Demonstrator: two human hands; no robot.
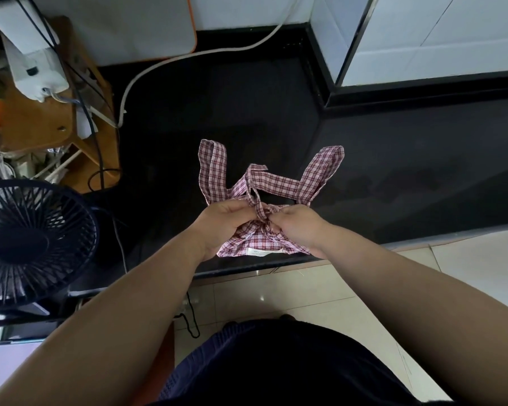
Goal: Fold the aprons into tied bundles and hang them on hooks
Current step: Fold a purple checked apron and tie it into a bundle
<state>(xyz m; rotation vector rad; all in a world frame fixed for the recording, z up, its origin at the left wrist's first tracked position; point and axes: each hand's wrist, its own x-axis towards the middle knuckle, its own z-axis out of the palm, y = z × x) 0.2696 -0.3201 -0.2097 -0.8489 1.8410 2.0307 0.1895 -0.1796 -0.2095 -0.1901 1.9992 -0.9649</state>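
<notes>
Left hand [221,223] closed on left side of apron [254,240], folded into checked bundle above near edge of dark desk [393,171]. Right hand [298,227] closed too, fingertips pinching strap [276,183] at knot between both hands. Two strap loops stand up beyond hands, one left, one right. White label [263,252] on bundle's near edge, below hands; print too small to read. Black fan [33,241] well left of left hand.

No readable text anywhere; white sewn-in label [264,252] on the folded plaid apron [257,238] carries faint print, too small and blurred to read.
</notes>
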